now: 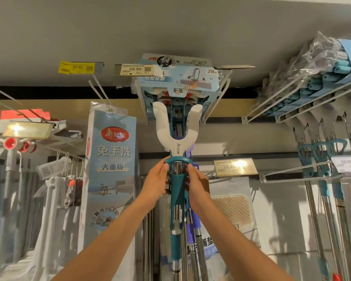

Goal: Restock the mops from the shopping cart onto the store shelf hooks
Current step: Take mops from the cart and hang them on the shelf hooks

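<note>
Two hands raising a mop to the shelf hooks.
Left hand (157, 180) and right hand (197, 182) are gripping the teal mop (177, 191) from either side at its lever; its white yoke is reaching up under the cardboard-sleeved heads hanging on the hooks (217, 96).

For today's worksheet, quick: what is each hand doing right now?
Left hand: grips the teal wringer handle of the sponge mop.
Right hand: grips the same handle from the other side.
</note>
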Motion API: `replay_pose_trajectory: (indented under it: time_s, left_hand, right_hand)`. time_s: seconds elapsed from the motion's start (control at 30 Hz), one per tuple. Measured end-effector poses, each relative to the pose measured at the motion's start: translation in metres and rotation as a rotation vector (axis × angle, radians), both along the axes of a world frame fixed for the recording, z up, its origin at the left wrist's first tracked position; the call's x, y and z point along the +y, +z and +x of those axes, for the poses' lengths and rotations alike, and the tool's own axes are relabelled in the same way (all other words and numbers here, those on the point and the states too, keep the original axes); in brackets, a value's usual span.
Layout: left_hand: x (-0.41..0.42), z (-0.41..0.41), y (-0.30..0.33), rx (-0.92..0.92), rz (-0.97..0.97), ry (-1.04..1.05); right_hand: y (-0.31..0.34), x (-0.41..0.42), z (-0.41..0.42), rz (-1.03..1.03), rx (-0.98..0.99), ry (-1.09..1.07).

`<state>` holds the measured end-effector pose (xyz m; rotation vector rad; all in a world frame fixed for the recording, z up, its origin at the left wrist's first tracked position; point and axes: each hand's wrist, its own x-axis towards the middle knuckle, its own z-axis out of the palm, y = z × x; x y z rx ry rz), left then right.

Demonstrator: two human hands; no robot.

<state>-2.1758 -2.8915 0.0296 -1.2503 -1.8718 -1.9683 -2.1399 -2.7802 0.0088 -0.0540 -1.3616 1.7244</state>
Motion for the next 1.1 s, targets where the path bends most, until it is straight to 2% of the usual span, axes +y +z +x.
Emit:
replay_pose_trajectory:
  time_s: [0.2,0.53,0.7,0.9,1.1]
  left_hand:
    - [0.006,0.014,0.017,-0.032,0.064,-0.015]
    - [0.026,0.015,0.012,-0.139,-0.017,-0.039]
    - [0.026,0.010,0.005,-0.125,0.017,-0.035]
    - [0.026,0.009,0.003,-0.155,-0.028,-0.028]
    - [0.023,0.013,-0.006,-0.240,0.007,-0.036]
  right_hand:
    - [0.017,-0.001,-0.002,-0.052,0.107,-0.081]
    - [0.013,0.016,0.008,-0.012,0.028,-0.138]
    - [0.008,0.018,0.002,-0.034,0.043,-0.094]
    - [0.003,0.024,0.005,0.032,-0.001,-0.039]
    - [0.003,0.027,0.010,0.071,-0.116,-0.059]
